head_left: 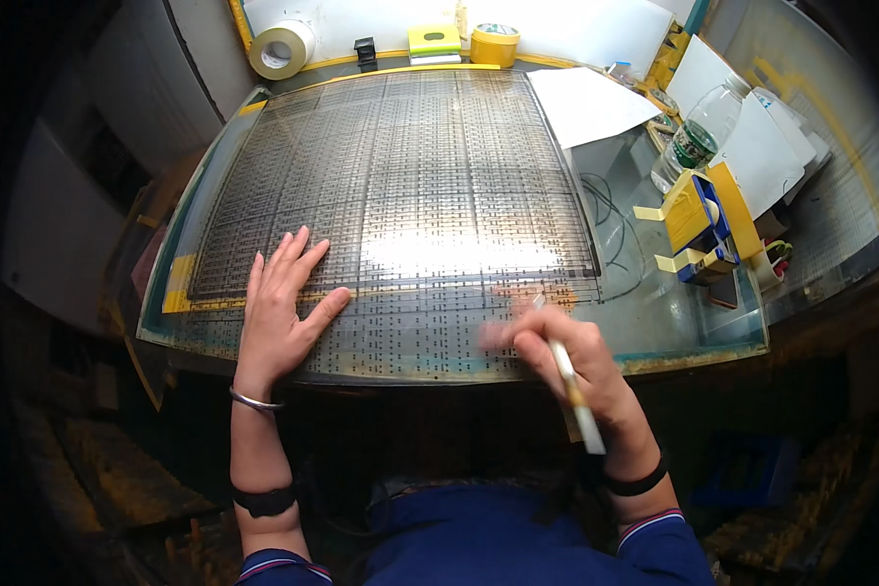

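A: Head view: what shows?
B: A patterned film lies on a light table. The left hand presses flat, fingers spread, on the film's near-left part. The right hand grips a pen at its near-right edge.
A: Progress?
B: Can't tell; no marks are distinguishable.

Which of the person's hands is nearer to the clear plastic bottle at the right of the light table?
Right. The right hand, holding a thin brush, works low on the patterned film, below and left of the bottle. The left hand lies flat much farther left.
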`<state>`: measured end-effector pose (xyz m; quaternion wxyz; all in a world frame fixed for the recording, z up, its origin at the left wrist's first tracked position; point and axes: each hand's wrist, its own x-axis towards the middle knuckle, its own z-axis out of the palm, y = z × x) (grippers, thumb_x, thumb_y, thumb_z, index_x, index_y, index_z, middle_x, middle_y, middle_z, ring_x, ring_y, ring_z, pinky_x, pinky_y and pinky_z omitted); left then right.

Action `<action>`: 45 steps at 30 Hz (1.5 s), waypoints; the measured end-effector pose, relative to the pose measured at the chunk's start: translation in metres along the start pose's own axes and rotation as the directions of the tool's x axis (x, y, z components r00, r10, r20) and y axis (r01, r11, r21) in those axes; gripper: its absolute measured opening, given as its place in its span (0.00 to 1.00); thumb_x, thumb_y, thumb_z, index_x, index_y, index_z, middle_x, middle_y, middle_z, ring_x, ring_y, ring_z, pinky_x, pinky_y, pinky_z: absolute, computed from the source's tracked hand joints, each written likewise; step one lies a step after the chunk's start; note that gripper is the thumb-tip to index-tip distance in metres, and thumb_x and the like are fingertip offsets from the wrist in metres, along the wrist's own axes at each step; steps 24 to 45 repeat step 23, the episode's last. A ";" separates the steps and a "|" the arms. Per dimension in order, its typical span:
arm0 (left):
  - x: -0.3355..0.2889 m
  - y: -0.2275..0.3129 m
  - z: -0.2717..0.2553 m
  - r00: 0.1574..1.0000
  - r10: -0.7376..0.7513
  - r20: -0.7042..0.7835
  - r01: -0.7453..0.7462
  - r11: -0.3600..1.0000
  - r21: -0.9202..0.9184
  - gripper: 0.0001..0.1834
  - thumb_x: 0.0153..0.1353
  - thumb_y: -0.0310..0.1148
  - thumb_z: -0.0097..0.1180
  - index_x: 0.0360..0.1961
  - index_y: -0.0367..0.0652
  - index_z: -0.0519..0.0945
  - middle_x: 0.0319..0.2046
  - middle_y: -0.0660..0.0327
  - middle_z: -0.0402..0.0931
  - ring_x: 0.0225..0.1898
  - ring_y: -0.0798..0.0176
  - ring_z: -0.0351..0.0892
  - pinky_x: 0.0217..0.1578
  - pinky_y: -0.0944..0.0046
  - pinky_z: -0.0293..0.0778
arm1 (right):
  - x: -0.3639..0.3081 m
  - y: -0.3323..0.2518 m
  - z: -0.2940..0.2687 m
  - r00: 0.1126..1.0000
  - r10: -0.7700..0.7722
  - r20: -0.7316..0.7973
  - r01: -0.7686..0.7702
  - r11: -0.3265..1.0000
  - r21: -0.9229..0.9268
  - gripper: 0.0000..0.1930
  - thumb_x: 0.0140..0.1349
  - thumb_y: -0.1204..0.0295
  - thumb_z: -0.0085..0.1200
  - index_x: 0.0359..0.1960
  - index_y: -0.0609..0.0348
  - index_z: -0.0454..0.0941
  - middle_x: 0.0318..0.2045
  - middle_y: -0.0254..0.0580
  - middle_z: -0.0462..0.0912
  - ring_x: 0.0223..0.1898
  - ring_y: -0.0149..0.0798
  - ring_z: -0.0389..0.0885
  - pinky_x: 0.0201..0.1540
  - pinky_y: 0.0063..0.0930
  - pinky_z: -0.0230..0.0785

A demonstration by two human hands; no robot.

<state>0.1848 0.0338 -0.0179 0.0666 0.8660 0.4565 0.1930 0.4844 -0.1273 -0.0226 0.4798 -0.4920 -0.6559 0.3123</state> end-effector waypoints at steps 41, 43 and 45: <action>0.000 -0.001 0.001 1.000 -0.020 0.002 0.020 0.999 -0.027 0.35 0.65 0.57 0.59 0.67 0.49 0.74 0.73 0.52 0.63 0.76 0.51 0.55 0.76 0.44 0.39 | -0.010 0.000 0.001 0.972 0.101 -0.212 -0.042 0.963 0.265 0.14 0.75 0.66 0.51 0.34 0.64 0.80 0.25 0.41 0.81 0.19 0.28 0.79 0.22 0.20 0.72; 0.000 -0.001 0.001 1.000 -0.020 0.002 0.020 0.999 -0.027 0.35 0.65 0.57 0.59 0.67 0.49 0.74 0.73 0.52 0.63 0.76 0.51 0.55 0.76 0.44 0.39 | -0.010 0.000 0.001 0.972 0.101 -0.212 -0.042 0.963 0.265 0.14 0.75 0.66 0.51 0.34 0.64 0.80 0.25 0.41 0.81 0.19 0.28 0.79 0.22 0.20 0.72; 0.000 -0.001 0.001 1.000 -0.020 0.002 0.020 0.999 -0.027 0.35 0.65 0.57 0.59 0.67 0.49 0.74 0.73 0.52 0.63 0.76 0.51 0.55 0.76 0.44 0.39 | -0.010 0.000 0.001 0.972 0.101 -0.212 -0.042 0.963 0.265 0.14 0.75 0.66 0.51 0.34 0.64 0.80 0.25 0.41 0.81 0.19 0.28 0.79 0.22 0.20 0.72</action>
